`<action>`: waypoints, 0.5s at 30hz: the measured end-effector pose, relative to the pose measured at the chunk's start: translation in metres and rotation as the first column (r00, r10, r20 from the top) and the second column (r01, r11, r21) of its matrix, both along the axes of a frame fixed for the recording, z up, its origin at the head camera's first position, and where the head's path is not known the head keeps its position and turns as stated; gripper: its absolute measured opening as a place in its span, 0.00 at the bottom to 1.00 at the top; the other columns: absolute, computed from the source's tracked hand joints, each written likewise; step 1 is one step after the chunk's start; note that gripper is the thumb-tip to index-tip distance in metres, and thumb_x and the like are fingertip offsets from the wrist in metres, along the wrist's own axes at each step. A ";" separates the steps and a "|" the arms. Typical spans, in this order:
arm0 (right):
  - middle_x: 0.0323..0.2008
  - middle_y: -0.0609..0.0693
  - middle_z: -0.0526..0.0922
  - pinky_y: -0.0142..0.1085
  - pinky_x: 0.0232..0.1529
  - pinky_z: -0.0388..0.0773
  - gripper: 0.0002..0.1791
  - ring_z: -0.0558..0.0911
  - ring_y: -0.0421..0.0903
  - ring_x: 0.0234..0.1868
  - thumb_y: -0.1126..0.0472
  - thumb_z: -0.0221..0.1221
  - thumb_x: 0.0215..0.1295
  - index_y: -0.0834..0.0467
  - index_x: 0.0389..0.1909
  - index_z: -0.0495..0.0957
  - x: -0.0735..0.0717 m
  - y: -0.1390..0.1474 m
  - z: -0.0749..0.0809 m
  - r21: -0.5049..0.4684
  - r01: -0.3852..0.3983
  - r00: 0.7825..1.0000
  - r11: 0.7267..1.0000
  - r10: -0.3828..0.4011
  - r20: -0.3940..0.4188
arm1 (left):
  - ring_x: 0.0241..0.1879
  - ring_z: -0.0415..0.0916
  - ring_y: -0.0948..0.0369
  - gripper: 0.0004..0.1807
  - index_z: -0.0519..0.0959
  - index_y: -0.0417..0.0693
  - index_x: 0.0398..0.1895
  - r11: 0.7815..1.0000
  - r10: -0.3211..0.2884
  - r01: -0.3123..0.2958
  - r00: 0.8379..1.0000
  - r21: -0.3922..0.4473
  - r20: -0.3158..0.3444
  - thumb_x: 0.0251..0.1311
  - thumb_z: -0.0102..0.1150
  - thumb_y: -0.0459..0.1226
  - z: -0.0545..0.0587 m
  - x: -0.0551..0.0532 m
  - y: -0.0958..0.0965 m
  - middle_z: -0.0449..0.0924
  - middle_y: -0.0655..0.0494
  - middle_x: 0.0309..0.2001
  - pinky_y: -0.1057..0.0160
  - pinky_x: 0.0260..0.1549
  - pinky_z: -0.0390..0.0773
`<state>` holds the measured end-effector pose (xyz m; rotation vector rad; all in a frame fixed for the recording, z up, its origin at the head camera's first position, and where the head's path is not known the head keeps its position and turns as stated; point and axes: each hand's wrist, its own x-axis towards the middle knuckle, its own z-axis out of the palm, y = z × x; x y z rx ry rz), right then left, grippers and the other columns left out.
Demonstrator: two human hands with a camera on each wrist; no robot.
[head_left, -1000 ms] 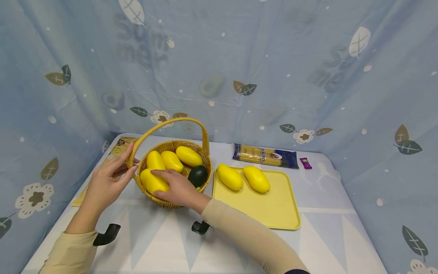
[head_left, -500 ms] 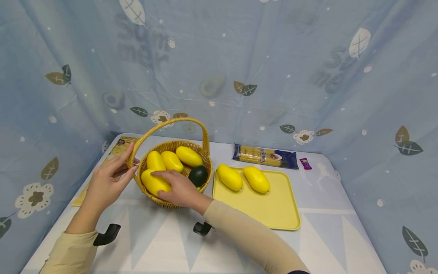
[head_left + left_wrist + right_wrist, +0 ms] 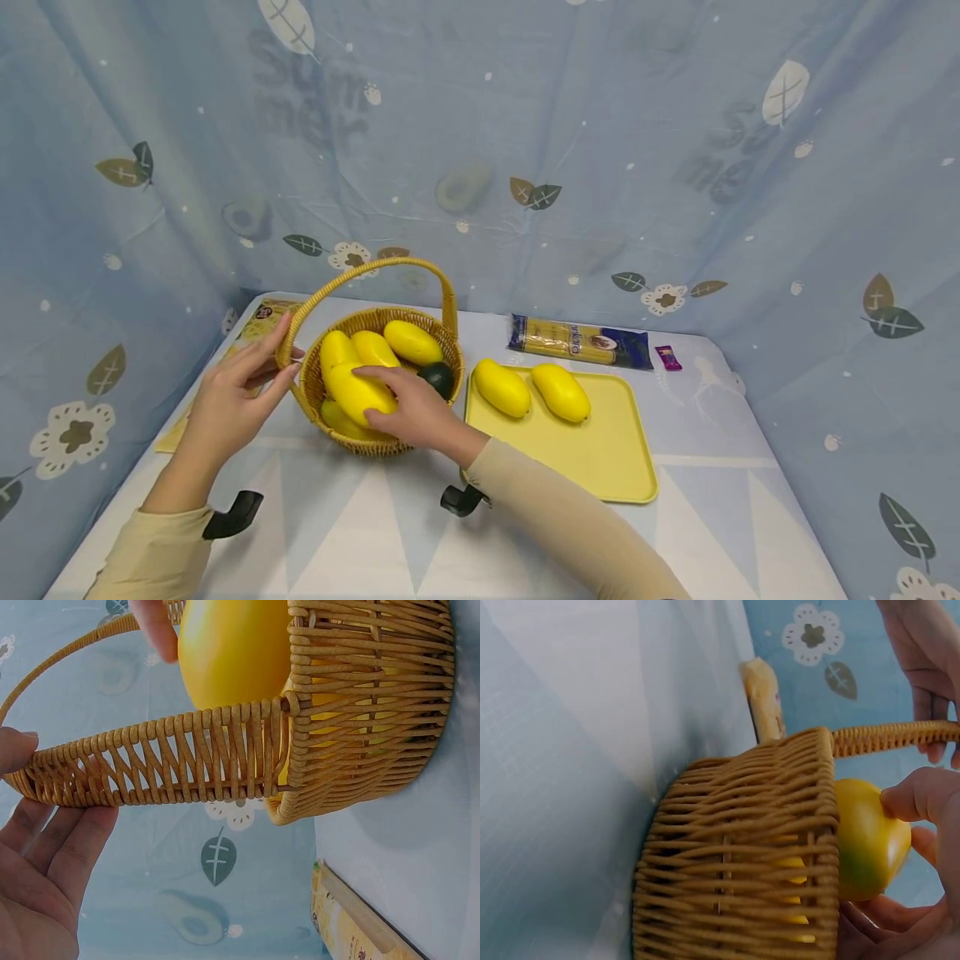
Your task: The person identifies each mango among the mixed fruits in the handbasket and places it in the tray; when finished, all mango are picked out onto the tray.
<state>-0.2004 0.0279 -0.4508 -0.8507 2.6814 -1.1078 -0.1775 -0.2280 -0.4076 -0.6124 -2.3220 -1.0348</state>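
The mango (image 3: 357, 395) sits higher and farther right than a moment ago, poking from the basket (image 3: 375, 448). The fingers of your right hand (image 3: 416, 410) grasp it; your left hand (image 3: 234, 398) pinches the handle (image 3: 386, 262). Probably light, stiff, slippery: hold its middle.

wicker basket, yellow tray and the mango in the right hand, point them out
Wicker basket (image 3: 739, 817), right wrist view, on its woven side wall.
Yellow tray (image 3: 581, 446), head view, on its bare flat surface.
Held mango (image 3: 356, 397), head view, on its upper side.
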 end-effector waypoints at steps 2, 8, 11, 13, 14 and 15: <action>0.70 0.38 0.71 0.35 0.61 0.75 0.32 0.72 0.40 0.65 0.51 0.62 0.70 0.36 0.73 0.68 0.002 0.005 0.002 -0.018 0.015 1.000 1.000 -0.014 0.024 | 0.47 0.72 0.84 0.48 0.65 0.57 0.77 1.000 0.010 -0.010 1.000 -0.005 0.010 0.55 0.68 0.19 -0.001 0.000 0.000 0.86 0.46 0.47 0.85 0.48 0.72; 0.70 0.40 0.70 0.37 0.60 0.76 0.32 0.74 0.40 0.62 0.51 0.63 0.71 0.34 0.73 0.67 0.004 0.024 0.004 -0.081 0.041 0.997 0.996 -0.036 0.071 | 0.48 0.71 0.86 0.48 0.63 0.59 0.78 1.000 0.020 -0.020 1.000 -0.017 0.024 0.56 0.68 0.20 -0.002 -0.002 -0.001 0.85 0.46 0.48 0.85 0.48 0.72; 0.70 0.40 0.71 0.41 0.59 0.78 0.32 0.75 0.41 0.59 0.51 0.63 0.71 0.33 0.73 0.66 0.005 0.035 0.007 -0.115 0.058 0.994 0.992 -0.047 0.094 | 0.48 0.71 0.86 0.48 0.63 0.60 0.78 1.000 0.020 -0.019 1.000 -0.014 0.024 0.56 0.68 0.20 -0.002 -0.001 -0.001 0.85 0.47 0.47 0.85 0.48 0.72; 0.70 0.41 0.71 0.42 0.57 0.79 0.32 0.77 0.43 0.57 0.51 0.63 0.71 0.33 0.73 0.66 0.006 0.043 0.008 -0.135 0.069 0.992 0.988 -0.054 0.113 | 0.48 0.71 0.85 0.48 0.64 0.59 0.78 1.000 0.016 -0.016 1.000 -0.005 0.022 0.56 0.68 0.20 -0.002 -0.001 -0.001 0.85 0.46 0.47 0.85 0.48 0.72; 0.70 0.41 0.70 0.42 0.57 0.80 0.32 0.77 0.43 0.57 0.51 0.63 0.71 0.33 0.73 0.66 0.007 0.047 0.009 -0.147 0.073 0.991 0.986 -0.055 0.125 | 0.48 0.72 0.85 0.48 0.64 0.59 0.78 1.000 0.014 -0.014 1.000 -0.003 0.018 0.56 0.68 0.19 -0.002 0.000 -0.001 0.85 0.46 0.47 0.85 0.48 0.72; 0.70 0.41 0.70 0.42 0.56 0.80 0.32 0.77 0.44 0.56 0.51 0.63 0.71 0.33 0.73 0.66 0.008 0.051 0.009 -0.156 0.079 0.989 0.985 -0.057 0.137 | 0.48 0.72 0.85 0.48 0.65 0.58 0.77 1.000 0.012 -0.012 1.000 0.000 0.014 0.55 0.68 0.19 -0.001 0.000 -0.001 0.85 0.46 0.47 0.85 0.48 0.72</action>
